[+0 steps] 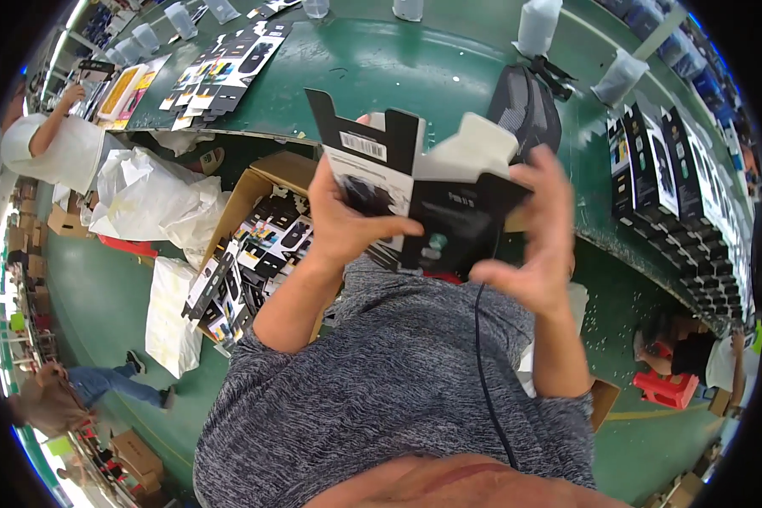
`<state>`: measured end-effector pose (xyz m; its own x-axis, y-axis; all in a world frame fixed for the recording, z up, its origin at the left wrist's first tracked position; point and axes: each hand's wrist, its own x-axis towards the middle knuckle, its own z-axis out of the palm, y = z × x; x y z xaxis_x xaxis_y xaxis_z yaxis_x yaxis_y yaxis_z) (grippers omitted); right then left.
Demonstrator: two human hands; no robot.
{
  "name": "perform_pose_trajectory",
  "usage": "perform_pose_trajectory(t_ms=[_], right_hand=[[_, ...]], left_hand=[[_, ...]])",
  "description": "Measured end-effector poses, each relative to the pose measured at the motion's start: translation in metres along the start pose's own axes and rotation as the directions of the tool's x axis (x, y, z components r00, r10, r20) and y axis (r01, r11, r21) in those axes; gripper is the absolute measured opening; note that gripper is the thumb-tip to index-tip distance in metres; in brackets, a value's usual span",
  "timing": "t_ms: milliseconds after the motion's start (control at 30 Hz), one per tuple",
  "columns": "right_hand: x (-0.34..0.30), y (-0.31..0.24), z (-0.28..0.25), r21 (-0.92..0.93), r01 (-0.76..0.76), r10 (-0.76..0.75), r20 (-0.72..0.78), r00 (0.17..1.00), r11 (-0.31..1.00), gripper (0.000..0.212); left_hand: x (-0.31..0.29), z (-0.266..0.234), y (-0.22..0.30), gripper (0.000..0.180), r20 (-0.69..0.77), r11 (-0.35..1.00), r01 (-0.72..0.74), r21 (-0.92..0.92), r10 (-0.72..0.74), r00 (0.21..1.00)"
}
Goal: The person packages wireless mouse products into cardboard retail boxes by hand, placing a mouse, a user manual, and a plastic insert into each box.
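A black-and-white printed cardboard box [453, 222] is held up in front of me, its top flaps standing up and apart. My left hand [339, 220] grips its left side, thumb lying across the front edge. At the box's right side is my right hand [540, 237], slightly blurred, thumb and fingers spread wide around the corner. Its fingertips are close to the right flap; whether they touch it I cannot tell. The inside of the box is hidden from this angle.
A carton [220, 220] full of flat printed boxes stands at my left. On the green table [372, 68] lie flattened boxes [229, 72] and a black mesh bag [525, 110]. Finished-looking boxes [665, 169] stand in rows at right. A person [59, 152] works at far left.
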<state>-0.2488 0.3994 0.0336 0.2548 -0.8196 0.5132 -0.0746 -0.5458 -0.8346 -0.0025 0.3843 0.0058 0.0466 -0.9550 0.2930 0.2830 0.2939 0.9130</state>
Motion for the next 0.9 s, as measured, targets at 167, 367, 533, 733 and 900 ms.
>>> perform_pose_trajectory(t_ms=[167,367,533,733,900], right_hand=[[-0.040,0.026,0.043,0.342,-0.470,0.323,0.407,0.855,0.814,0.119],[-0.044,0.040,0.046,-0.453,-0.272,0.152,-0.284,0.947,0.849,0.103],[-0.044,0.044,0.023,-0.055,-0.027,0.026,-0.016,1.000,0.998,0.117],[0.035,0.015,-0.034,-0.077,0.312,-0.301,0.128,0.945,0.947,0.058],[0.041,0.008,-0.034,0.015,0.465,-0.465,0.068,0.883,0.885,0.044]], left_hand=[[0.000,0.031,-0.010,0.147,0.184,0.928,0.034,-0.372,0.037,0.982],[-0.007,0.037,-0.014,0.152,0.341,0.771,-0.559,0.306,0.459,0.820],[0.001,0.035,-0.018,0.095,0.383,0.844,-0.439,0.307,0.313,0.869],[0.003,0.051,-0.006,0.071,0.413,0.976,-0.211,0.050,0.173,0.894],[0.013,0.053,-0.021,0.080,0.350,0.899,-0.422,-0.116,0.434,0.830]])
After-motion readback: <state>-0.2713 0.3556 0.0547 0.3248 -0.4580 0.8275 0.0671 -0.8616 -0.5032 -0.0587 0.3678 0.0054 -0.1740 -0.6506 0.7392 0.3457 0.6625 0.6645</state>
